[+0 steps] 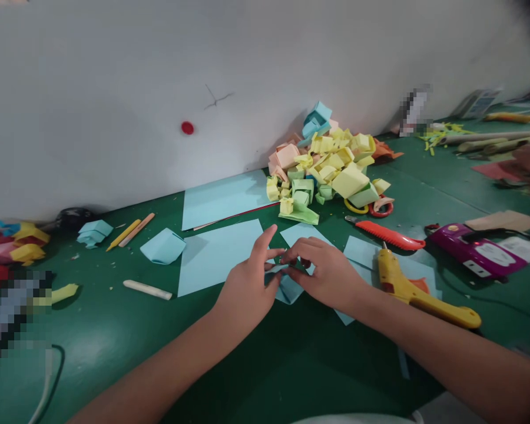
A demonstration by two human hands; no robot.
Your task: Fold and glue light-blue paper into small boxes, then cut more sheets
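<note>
Nearer me than folded-paper pile (pixel 331 165): blue paper piece (pixel 290 288), pinched by left hand (pixel 251 280) and right hand (pixel 324 268), fingertips close together, one left finger raised. Left of pile, nearer: flat blue sheet (pixel 221 250). Right of pile, nearer: red cutter (pixel 391 234), yellow glue gun (pixel 424 294). Scissors (pixel 382 207) at pile's near right edge.

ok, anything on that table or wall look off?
Yellow loop and red loop, likely scissor handles, are half buried under the paper heap. Glue gun lies on its side, partly over loose blue paper. Wall has a dark scribble. No spill visible.
</note>
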